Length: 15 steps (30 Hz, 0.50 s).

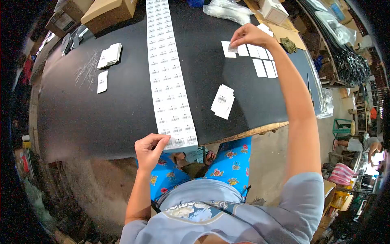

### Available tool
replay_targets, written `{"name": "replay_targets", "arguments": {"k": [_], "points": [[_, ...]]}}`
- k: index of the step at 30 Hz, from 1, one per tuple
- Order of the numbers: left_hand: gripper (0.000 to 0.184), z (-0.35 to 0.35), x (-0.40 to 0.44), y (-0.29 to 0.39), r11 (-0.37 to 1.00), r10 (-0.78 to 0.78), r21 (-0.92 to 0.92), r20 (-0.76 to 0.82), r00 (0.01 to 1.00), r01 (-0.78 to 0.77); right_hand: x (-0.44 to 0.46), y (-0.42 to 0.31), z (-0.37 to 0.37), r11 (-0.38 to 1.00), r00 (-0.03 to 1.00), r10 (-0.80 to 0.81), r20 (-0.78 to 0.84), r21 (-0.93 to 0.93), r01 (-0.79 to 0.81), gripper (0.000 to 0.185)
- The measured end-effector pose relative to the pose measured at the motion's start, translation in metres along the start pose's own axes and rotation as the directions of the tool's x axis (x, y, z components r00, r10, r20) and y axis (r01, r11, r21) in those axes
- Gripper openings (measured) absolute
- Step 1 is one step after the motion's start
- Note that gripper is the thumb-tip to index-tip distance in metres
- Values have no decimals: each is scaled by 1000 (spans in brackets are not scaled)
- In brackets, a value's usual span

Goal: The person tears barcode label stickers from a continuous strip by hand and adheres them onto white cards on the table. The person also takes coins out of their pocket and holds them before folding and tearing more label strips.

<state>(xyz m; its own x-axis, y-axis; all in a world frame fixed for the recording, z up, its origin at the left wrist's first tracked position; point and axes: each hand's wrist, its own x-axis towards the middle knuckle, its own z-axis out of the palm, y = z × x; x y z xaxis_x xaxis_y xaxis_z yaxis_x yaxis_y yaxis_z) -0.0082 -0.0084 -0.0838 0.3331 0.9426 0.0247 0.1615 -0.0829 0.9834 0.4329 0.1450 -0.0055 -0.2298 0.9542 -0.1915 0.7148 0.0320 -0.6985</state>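
Note:
A long strip of printed barcode stickers [168,81] runs down the black table [122,114] to its front edge. My left hand [152,148] is at the strip's lower left corner, thumb and forefinger pinched together on it. My right hand [250,35] is stretched out to the far right, its fingertips pinching a small sticker [232,49] over a white card [227,53]. Several more blank white cards [259,68] lie in rows beside and below that hand. A small pile of barcoded cards [222,101] rests between the strip and the table's right part.
Two stacks of cards [109,56] [102,82] lie at the left near loose thin strings [87,71]. Cardboard boxes [109,15] stand at the back left. A plastic bag [228,11], a white box [273,11] and a dark green cloth [288,45] are at the back right. A person [371,148] sits far right.

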Motion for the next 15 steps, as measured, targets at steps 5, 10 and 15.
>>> {"name": "replay_targets", "arguments": {"k": [5,10,15], "points": [[6,-3,3,0,999,-34,9,39,999,34,23,19,0,998,996,63,59,-3,-63,17],[6,-1,4,0,999,-34,-15,27,999,34,28,27,2,995,993,85,85,42,-89,19],[7,-2,3,-1,998,-56,-10,21,998,56,28,29,3,994,992,86,94,65,-93,18]]}}
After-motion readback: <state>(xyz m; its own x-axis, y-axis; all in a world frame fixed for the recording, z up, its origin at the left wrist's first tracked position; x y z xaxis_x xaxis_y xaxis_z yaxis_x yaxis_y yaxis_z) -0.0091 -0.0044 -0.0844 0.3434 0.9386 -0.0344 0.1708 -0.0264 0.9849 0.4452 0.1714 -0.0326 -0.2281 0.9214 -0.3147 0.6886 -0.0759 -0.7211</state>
